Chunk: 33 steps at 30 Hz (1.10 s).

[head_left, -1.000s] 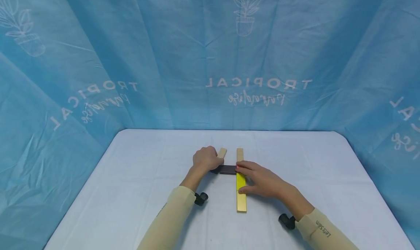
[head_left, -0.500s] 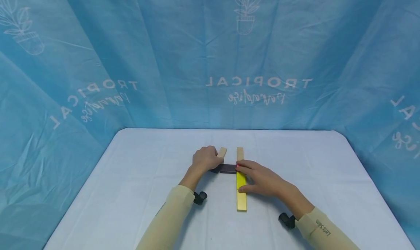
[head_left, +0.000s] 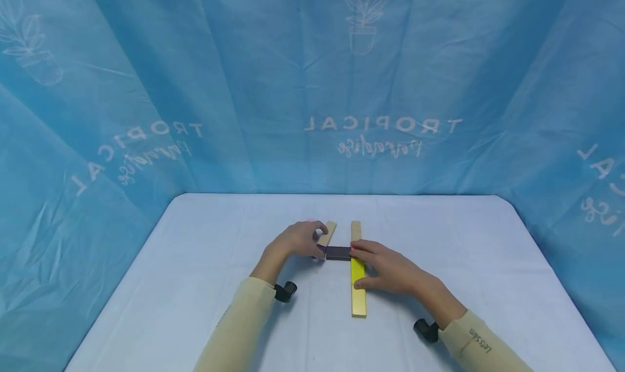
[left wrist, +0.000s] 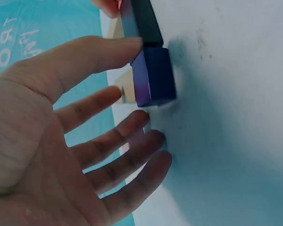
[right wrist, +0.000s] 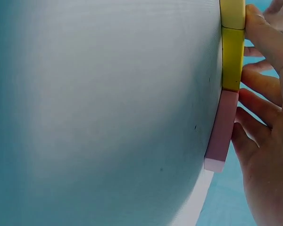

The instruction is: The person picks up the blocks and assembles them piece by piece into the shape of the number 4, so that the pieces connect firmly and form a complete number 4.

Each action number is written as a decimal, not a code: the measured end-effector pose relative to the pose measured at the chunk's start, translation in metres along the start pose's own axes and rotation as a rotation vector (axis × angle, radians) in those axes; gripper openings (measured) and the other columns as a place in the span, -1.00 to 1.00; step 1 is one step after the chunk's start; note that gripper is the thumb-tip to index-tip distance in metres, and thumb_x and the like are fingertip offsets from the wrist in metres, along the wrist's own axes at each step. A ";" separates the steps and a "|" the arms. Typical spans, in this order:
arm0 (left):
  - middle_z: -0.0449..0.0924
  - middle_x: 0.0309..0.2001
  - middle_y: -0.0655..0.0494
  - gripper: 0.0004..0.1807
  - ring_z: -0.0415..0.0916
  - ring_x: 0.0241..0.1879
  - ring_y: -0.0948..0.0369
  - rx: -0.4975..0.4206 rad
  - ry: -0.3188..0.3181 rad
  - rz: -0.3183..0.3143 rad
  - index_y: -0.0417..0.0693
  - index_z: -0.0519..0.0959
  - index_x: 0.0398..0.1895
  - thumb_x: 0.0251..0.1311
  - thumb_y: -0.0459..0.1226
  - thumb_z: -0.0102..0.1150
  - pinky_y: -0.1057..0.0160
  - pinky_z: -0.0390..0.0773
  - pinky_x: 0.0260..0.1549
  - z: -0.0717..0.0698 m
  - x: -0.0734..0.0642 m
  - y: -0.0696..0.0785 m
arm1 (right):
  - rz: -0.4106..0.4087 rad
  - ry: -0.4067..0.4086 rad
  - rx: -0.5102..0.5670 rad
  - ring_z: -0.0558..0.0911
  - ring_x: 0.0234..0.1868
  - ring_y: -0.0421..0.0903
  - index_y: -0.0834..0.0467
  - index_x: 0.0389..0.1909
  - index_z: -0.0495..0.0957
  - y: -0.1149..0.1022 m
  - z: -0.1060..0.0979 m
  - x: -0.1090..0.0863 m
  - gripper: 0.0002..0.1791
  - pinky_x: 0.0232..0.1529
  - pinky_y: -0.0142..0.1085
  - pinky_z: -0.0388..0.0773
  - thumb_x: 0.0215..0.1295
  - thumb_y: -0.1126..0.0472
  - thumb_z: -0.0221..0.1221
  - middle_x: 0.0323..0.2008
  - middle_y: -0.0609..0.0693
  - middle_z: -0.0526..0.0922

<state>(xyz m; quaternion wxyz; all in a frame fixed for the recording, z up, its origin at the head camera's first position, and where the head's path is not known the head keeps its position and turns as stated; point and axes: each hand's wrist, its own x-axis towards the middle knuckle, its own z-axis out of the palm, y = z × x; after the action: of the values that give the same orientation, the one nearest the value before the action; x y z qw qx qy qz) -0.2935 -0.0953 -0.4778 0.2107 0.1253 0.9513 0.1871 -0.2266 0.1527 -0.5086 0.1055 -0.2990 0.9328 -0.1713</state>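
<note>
My left hand is beside the left end of a black block, fingers spread. In the left wrist view its thumb tip lies at the joint between the black block and a dark blue-purple block; whether it touches cannot be told. Its index fingertip is near a beige block. My right hand rests its fingertips and thumb along a straight row of blocks. The right wrist view shows a pale yellow block, a yellow block and a pink block end to end there.
A slanted beige block stands beyond the black one. A faint pink thing lies behind the left hand. The white table is bounded by blue printed curtains at the back and sides.
My left hand has loosened from the dark blocks and drawn back to the left, fingers opening, uncovering the purple block's end. The right hand and the row have stayed put.
</note>
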 end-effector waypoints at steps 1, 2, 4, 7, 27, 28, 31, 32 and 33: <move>0.54 0.00 0.12 -0.33 0.47 -0.09 0.14 -0.003 -0.010 0.007 0.23 0.50 0.13 -0.17 -0.09 0.53 0.03 0.50 -0.09 0.000 0.000 -0.001 | 0.003 0.001 -0.005 0.13 0.42 -0.10 -0.06 0.39 0.32 0.000 0.000 0.000 -0.08 0.28 -0.09 0.24 0.02 -0.43 0.20 0.43 -0.16 0.14; 0.54 0.03 0.12 -0.30 0.46 -0.06 0.13 -0.003 -0.017 0.014 0.24 0.50 0.13 -0.20 -0.10 0.55 0.02 0.49 -0.06 -0.001 -0.001 -0.002 | 0.007 0.002 -0.010 0.13 0.42 -0.11 -0.07 0.39 0.32 0.000 0.000 0.000 -0.07 0.28 -0.09 0.24 0.02 -0.43 0.20 0.43 -0.17 0.14; 0.53 0.06 0.13 -0.27 0.45 -0.01 0.13 -0.006 -0.020 0.025 0.27 0.50 0.13 -0.24 -0.13 0.58 0.00 0.47 -0.02 -0.001 -0.002 -0.003 | 0.013 0.005 -0.012 0.14 0.41 -0.10 -0.07 0.39 0.32 0.000 -0.001 0.000 -0.07 0.28 -0.09 0.24 0.02 -0.43 0.20 0.43 -0.17 0.14; 0.53 0.05 0.15 -0.28 0.44 0.01 0.13 -0.008 -0.013 0.038 0.28 0.50 0.13 -0.22 -0.17 0.57 -0.01 0.45 0.02 0.001 -0.002 -0.005 | 0.014 0.006 -0.008 0.14 0.41 -0.11 -0.08 0.39 0.32 0.001 -0.001 0.000 -0.07 0.28 -0.09 0.24 0.01 -0.44 0.20 0.43 -0.17 0.15; 0.54 -0.03 0.21 -0.35 0.44 -0.08 0.18 -0.009 0.030 0.031 0.26 0.52 0.11 -0.13 -0.25 0.53 0.03 0.49 -0.03 0.006 -0.006 -0.007 | 0.021 0.003 -0.004 0.13 0.41 -0.11 -0.09 0.38 0.32 -0.002 0.001 0.000 -0.08 0.28 -0.08 0.25 0.01 -0.43 0.21 0.43 -0.18 0.16; 0.54 -0.03 0.21 -0.35 0.44 -0.09 0.18 -0.009 0.029 0.031 0.26 0.53 0.11 -0.13 -0.25 0.53 0.03 0.49 -0.03 0.006 -0.006 -0.007 | 0.021 0.003 -0.003 0.13 0.41 -0.11 -0.09 0.38 0.32 -0.003 0.001 0.001 -0.08 0.28 -0.08 0.25 0.01 -0.43 0.21 0.43 -0.18 0.15; 0.54 -0.04 0.22 -0.37 0.44 -0.09 0.18 -0.007 0.031 0.029 0.26 0.53 0.11 -0.13 -0.24 0.53 0.03 0.49 -0.03 0.006 -0.006 -0.007 | 0.023 0.003 0.001 0.13 0.42 -0.12 -0.08 0.38 0.32 -0.002 0.002 0.001 -0.07 0.28 -0.08 0.25 0.01 -0.43 0.21 0.43 -0.18 0.15; 0.54 -0.04 0.22 -0.37 0.44 -0.09 0.18 -0.005 0.032 0.027 0.26 0.53 0.10 -0.13 -0.24 0.53 0.03 0.49 -0.03 0.006 -0.006 -0.007 | 0.023 0.002 0.002 0.13 0.42 -0.12 -0.09 0.38 0.32 -0.002 0.002 0.001 -0.07 0.28 -0.08 0.25 0.00 -0.43 0.21 0.43 -0.18 0.15; 0.54 -0.04 0.22 -0.37 0.44 -0.10 0.18 -0.004 0.034 0.023 0.26 0.53 0.10 -0.13 -0.23 0.53 0.02 0.49 -0.03 0.006 -0.006 -0.007 | 0.022 0.002 0.004 0.13 0.41 -0.12 -0.08 0.38 0.32 -0.002 0.002 0.001 -0.07 0.28 -0.08 0.25 0.00 -0.43 0.21 0.43 -0.18 0.15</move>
<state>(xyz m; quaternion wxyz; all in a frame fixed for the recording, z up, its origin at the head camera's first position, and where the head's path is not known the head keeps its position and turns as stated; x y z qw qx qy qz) -0.2864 -0.1014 -0.4837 0.1924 0.1328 0.9529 0.1934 -0.2256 0.1500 -0.5096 0.1072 -0.2882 0.9358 -0.1721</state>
